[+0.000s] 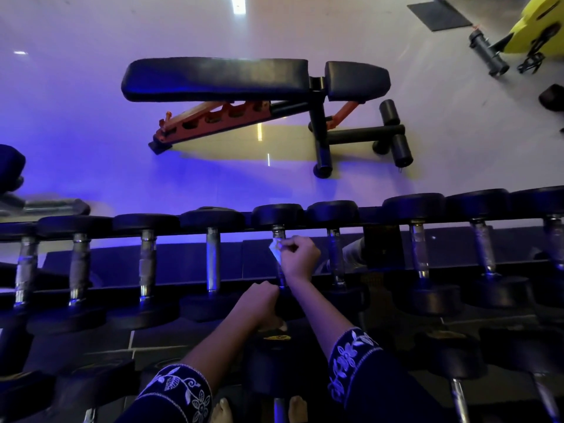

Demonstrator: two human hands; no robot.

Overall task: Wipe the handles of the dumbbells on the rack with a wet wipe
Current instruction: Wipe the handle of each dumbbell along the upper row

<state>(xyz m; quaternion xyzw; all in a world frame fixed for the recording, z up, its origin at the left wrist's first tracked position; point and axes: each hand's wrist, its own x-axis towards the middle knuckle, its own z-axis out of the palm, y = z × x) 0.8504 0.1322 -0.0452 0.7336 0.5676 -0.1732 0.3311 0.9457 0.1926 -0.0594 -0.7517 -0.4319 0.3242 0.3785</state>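
Presently, work stands mid-row on the upper tier of the rack point(244, 234). Right hand point(300, 257) — fingers curled, pinching a white wipe point(274, 248) against the far end of one handle point(278, 232), just below the far head. Left hand point(259, 303) is curled over the near head of the same dumbbell point(277, 215); I read this as steadying it. Four more handles point(212, 261) lie to the left and four to the right, and a lower tier point(506, 352) shows toward the bottom edge. I cannot tell by sheen which have been wiped, since blue light glints on all alike. My judgement is that the task is partway: this handle is in hand, with the stretch nearer me not yet under the wipe, and at least one side of the row plus the lower tier is left. A bench point(213, 77) stands on the floor beyond.
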